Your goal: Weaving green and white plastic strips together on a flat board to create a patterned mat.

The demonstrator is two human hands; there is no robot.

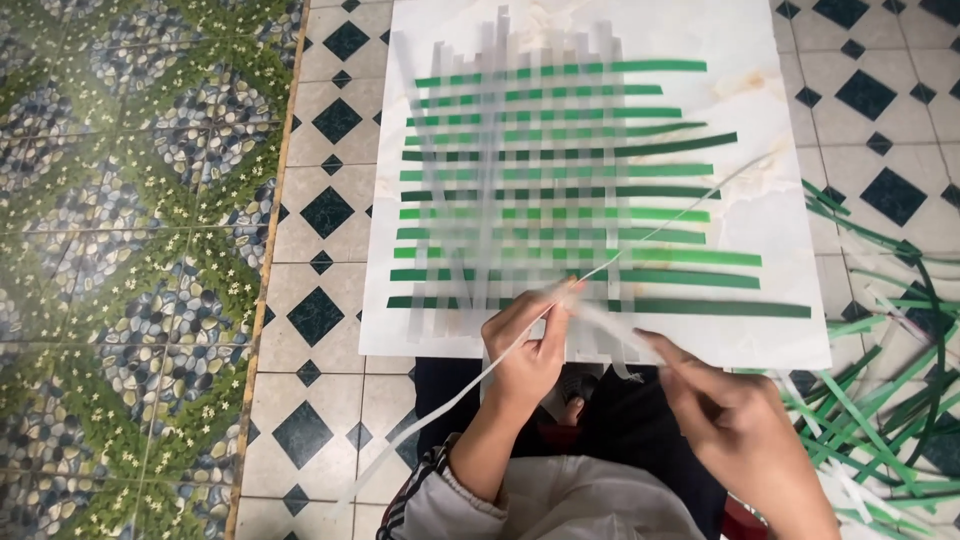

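White strip (520, 340) pinched in left hand (530, 345); right hand (735, 420) fingers it too, weaving into mat (550, 190); next, thread over-under.

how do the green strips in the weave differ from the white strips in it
The green strips run crosswise, left to right; the white strips run up and down. Green ones look opaque and dark to bright; white ones look pale and translucent. Both are flat, narrow and interlaced on the white board.

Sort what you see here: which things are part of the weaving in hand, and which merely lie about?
In hand: woven mat of green and white strips; white board under it; long white strip, pinched by left hand; right hand beside it.

Lying about: loose green strips on the tiled floor.
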